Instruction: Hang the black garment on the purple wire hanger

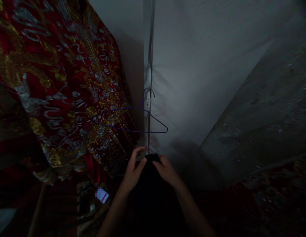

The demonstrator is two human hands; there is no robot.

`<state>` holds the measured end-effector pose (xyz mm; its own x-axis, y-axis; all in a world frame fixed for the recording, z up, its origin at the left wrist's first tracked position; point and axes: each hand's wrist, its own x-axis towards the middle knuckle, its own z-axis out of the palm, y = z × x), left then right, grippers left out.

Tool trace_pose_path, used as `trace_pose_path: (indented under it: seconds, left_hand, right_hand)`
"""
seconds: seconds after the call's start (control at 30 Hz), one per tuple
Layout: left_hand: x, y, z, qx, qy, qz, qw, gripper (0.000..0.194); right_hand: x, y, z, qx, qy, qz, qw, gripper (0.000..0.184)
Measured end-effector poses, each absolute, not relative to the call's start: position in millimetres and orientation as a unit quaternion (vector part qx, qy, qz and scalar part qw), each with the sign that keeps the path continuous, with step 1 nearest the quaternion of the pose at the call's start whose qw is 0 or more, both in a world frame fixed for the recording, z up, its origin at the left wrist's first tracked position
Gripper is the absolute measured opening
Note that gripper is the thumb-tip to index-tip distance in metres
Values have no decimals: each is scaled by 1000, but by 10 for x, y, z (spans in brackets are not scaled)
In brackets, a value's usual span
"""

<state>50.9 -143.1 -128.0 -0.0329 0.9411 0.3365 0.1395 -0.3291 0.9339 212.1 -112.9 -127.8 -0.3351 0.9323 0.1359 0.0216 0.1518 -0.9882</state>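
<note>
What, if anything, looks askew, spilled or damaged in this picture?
Nothing looks spilled or damaged. The purple hanger appears slightly askew: its lower edge slopes down toward picture right, perhaps from the camera angle. Black cloth between left hand and right hand is too dark to judge.

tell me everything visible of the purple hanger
The purple hanger is thin, like coated wire, with a curved hook, sloping shoulders and a lower bar. It is bare, tilted, in front of the pale pole, its left end seen against the red garment. What its hook catches is unclear. The left hand and right hand are below, apart from it.
</note>
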Motion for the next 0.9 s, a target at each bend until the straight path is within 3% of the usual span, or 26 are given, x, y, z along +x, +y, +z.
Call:
trace_pose_path:
  seconds: [0.1,0.2,0.4,0.6,0.73,0.9]
  left_hand:
    - [334,-1441,-1428,657,465,410,428,35]
    - [164,-1427,-1524,677,507,336,415,39]
    - [-238,-1289,-1424,707,529,305,357,37]
    - [-800,-974,-1368,699,613,280,240,18]
    - [-847,-750,-1012,743,573,303,169,12]
    - [-523,-685,-559,804,470,320,174,16]
  right_hand:
    - [2159,-927,-997,-360,-638,460,502,20]
    - [2078,-656,-822,-369,-612,388,582,31]
    - [1810,-127,-1070,-459,-577,419,530,25]
    - [2165,-86,-1100,-526,-590,300,534,21]
    - [2348,-202,-1037,-531,-598,260,542,20]
    - [2251,-286,-1075,-528,-588,264,553,20]
